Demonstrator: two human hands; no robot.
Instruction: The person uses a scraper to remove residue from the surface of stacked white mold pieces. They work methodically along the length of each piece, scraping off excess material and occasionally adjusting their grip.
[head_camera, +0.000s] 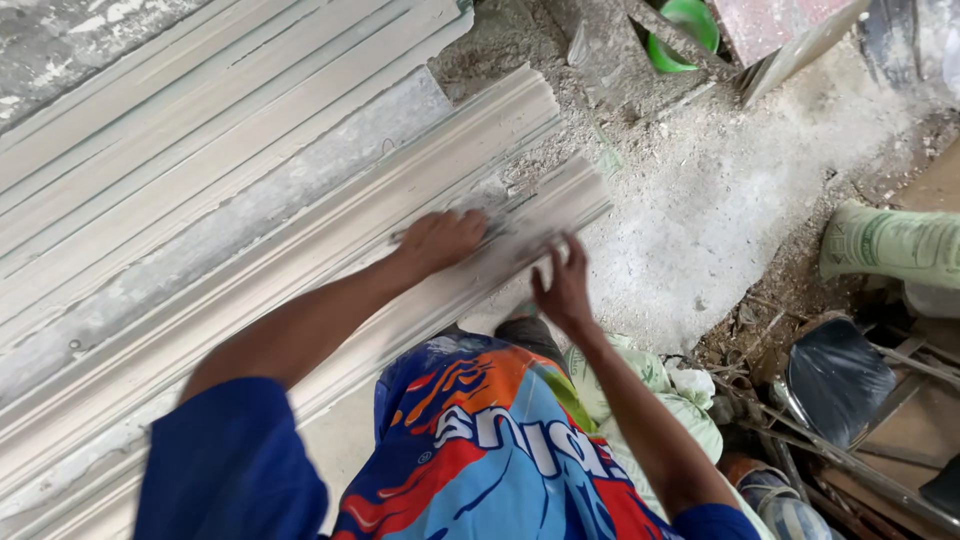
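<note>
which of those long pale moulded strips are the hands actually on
The nearest strip, the one ending by the dusty floor. The left hand presses flat on its end and the right hand touches its edge; the strips stacked behind lie untouched.

Blue short sleeves; bright jersey (blue, orange, red, white lettering).

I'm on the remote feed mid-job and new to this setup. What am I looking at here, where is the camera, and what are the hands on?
There is no machine: this is a person working bare-handed. The single picture comes from a camera on their head, looking down past a blue, orange and red printed shirt. The left hand presses flat on a long pale grey ridged moulding strip, near its end; whether it grips anything is unclear. The right hand has its fingers spread at the strip's edge, holding nothing. More pale ridged strips lie alongside. Beyond is a dusty concrete floor, a green bowl and a green-printed sack.
</note>
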